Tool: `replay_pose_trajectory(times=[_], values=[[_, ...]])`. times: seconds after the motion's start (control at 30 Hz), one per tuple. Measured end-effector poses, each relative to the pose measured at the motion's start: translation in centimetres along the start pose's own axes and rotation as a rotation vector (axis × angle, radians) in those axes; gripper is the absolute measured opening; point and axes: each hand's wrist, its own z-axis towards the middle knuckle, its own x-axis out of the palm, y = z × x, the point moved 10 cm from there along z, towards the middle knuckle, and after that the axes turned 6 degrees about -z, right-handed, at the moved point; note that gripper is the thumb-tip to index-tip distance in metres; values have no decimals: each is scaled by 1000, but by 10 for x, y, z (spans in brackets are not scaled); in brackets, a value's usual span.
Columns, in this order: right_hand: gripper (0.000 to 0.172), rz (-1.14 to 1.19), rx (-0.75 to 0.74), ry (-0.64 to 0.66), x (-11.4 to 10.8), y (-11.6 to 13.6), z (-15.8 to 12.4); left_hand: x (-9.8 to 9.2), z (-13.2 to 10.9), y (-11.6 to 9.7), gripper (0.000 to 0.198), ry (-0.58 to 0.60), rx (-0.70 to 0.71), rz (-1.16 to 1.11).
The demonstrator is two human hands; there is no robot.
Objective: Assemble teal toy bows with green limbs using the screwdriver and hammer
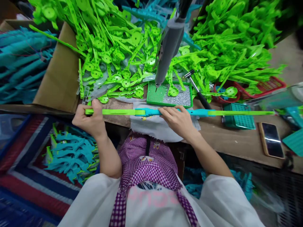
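Observation:
My left hand [91,118] is closed round the left end of a long green and blue plastic strip [123,112] that lies across the wooden table edge. My right hand [177,119] presses on the blue middle section of the same strip, fingers curled over it. The strip reaches far right, ending in green [248,113]. Just behind it sits a green tray of small screws [180,96], with the tip of a hanging grey power screwdriver [169,47] resting on its perforated left part.
Heaps of green plastic parts [118,53] cover the table behind; another pile [236,37] sits right. A hammer [197,90], red basket [267,85], teal box [239,119] and phone [271,140] lie right. Blue parts [71,156] fill a bin below left.

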Motion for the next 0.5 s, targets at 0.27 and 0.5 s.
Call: replay_pose_trajectory(times=[0.27, 0.5], values=[[26, -160, -126, -19, 16, 23, 4, 8, -12, 36, 58, 126, 6, -49], [23, -184, -265, -211, 15, 36, 2, 99, -156, -34, 48, 973, 685, 216]])
